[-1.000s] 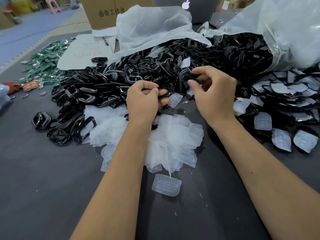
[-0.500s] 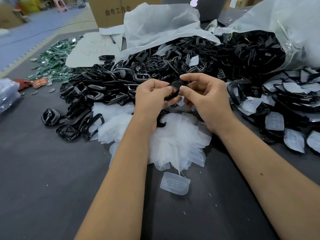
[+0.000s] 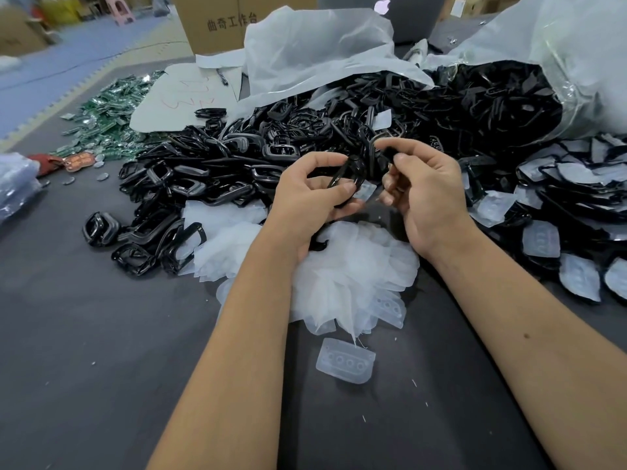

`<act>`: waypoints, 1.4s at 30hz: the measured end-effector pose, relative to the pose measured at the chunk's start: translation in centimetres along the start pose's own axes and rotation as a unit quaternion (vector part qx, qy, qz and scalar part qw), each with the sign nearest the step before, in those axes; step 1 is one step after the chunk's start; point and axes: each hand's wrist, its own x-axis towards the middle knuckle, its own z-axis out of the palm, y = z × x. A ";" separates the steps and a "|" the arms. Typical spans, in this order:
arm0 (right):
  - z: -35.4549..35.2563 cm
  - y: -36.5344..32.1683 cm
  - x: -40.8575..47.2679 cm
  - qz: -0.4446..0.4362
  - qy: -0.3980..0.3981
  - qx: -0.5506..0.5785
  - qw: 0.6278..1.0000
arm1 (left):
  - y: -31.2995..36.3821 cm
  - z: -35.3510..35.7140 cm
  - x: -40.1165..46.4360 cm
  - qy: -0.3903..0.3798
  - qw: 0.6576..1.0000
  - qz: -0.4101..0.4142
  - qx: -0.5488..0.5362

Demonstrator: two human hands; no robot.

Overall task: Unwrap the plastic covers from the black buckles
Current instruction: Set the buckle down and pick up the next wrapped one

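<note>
Far left on the tabletop (image 3: 84, 334): green packets (image 3: 108, 120). Far centre: cardboard box (image 3: 217, 22) printed "曲奇工作台"; laptop (image 3: 400, 11) with Apple logo. Left hand (image 3: 305, 201): fingers clamped on a black buckle (image 3: 349, 171) above the white plastic covers (image 3: 353, 266). Right hand (image 3: 427, 191): fingers pinched on a small black piece (image 3: 390, 154). Right: covered buckles (image 3: 559, 198).

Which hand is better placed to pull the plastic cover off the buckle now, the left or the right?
Probably the right hand. The left hand already grips the buckle, so it serves as the holder. The right hand's fingertips pinch something small and dark just beside the buckle; whether that is the cover cannot be told.
</note>
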 end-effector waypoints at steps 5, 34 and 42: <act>-0.1 0.1 -0.2 -0.031 -0.020 -0.049 0.998 | 0.1 -0.1 0.1 -0.014 1.000 0.006 0.010; 0.0 -0.3 -0.7 -0.016 -0.010 0.002 1.000 | 0.0 0.4 0.3 0.143 0.987 0.048 0.054; 0.2 -0.1 -0.8 -0.067 0.026 -0.058 0.996 | 0.1 0.3 0.4 0.140 0.989 0.036 -0.009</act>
